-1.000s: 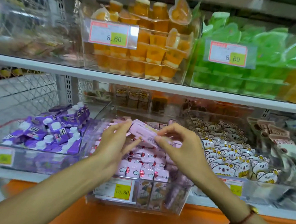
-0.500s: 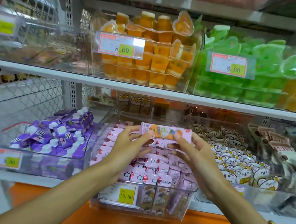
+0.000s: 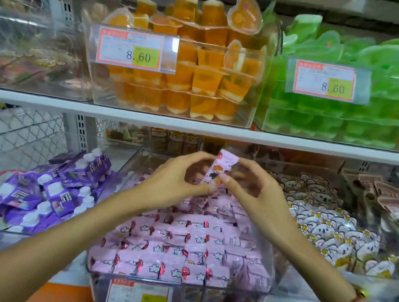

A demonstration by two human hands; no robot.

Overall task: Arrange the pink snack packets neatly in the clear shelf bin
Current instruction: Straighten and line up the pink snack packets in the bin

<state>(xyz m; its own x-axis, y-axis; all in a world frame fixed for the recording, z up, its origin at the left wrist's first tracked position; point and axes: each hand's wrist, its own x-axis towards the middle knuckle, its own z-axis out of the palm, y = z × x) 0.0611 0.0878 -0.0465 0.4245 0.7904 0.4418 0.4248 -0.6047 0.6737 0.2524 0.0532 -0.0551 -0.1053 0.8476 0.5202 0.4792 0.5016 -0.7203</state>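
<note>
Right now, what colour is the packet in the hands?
Pink, with small orange and purple pictures on the packet, seen in the head view.

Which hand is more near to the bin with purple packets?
Left. The left hand grips the pink packet just right of the purple-packet bin; the right hand holds the same packet from the far side.

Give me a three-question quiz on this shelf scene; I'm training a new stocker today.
1. True or false: both hands hold one pink packet above the clear bin.
2. What price shows on the tag of the orange jelly cups?
3. The purple packets lie on which side of the clear bin: A left, B right?

Key: 1 true: left hand and right hand pinch it. 2: 8.60. 3: A.
</note>
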